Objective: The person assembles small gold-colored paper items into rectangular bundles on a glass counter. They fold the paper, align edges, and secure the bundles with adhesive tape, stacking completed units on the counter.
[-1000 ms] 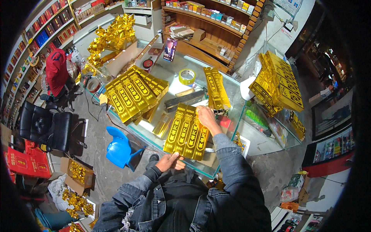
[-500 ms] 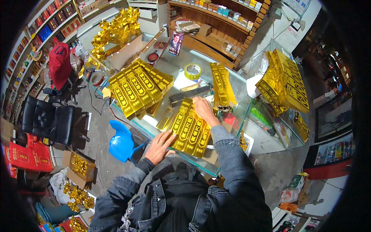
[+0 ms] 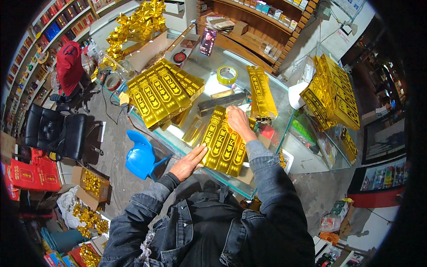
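Observation:
A shiny gold cardboard piece (image 3: 221, 147) with black printed characters and lengthwise folds lies slantwise at the near edge of the glass counter (image 3: 243, 194). My left hand (image 3: 189, 163) is flat, its fingers stretched out and touching the piece's left side. My right hand (image 3: 239, 123) is closed over the upper right part, fingers curled against the gold surface; the fingertips are partly hidden. To the left rests a stack of similar gold pieces (image 3: 156, 95). Beyond my right hand is a narrower gold stack (image 3: 261, 91).
Yellow tape (image 3: 227, 75) and a dark flat bar (image 3: 222, 103) lie beyond the piece. A phone (image 3: 208, 41) stands at the back near gold bows (image 3: 138, 26). A blue plastic chair (image 3: 141, 155) is left of the counter; more gold cardboard (image 3: 333, 95) is at right.
My right hand has slid slightly toward me along the gold cardboard. My left fingers have drawn together against its left side. The whole view has shifted a little.

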Tool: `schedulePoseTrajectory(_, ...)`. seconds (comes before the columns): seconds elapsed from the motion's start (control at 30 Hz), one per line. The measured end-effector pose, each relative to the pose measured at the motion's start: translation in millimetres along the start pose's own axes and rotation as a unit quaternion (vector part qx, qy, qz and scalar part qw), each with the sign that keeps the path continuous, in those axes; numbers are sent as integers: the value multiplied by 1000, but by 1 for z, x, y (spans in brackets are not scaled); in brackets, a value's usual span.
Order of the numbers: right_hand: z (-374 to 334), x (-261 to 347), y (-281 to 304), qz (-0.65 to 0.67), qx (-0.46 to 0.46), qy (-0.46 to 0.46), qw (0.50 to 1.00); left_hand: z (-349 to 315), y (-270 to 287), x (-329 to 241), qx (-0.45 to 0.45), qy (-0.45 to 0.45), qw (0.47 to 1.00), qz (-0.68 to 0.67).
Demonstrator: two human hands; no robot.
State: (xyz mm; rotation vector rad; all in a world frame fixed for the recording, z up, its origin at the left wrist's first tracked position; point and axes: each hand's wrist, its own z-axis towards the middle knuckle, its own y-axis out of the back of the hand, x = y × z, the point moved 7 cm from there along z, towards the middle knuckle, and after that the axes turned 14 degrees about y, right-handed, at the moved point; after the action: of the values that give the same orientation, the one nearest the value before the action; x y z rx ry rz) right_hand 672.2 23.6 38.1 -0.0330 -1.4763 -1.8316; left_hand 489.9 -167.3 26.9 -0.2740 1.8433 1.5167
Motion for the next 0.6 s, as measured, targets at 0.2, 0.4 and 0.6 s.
schedulePoseTrajectory(0.2,-1,2,-1,1,3,-9,1000,-1,-1,0,2,-4,1000,2)
schedulePoseTrajectory(0.4,0,3,1,12,32,-20,999,1,0,-2,-11,-17,1000,18)
schedulePoseTrajectory(0.6,-7,3,19,-29,-38,2,999,-1,9,-16,-70,-47,989,119)
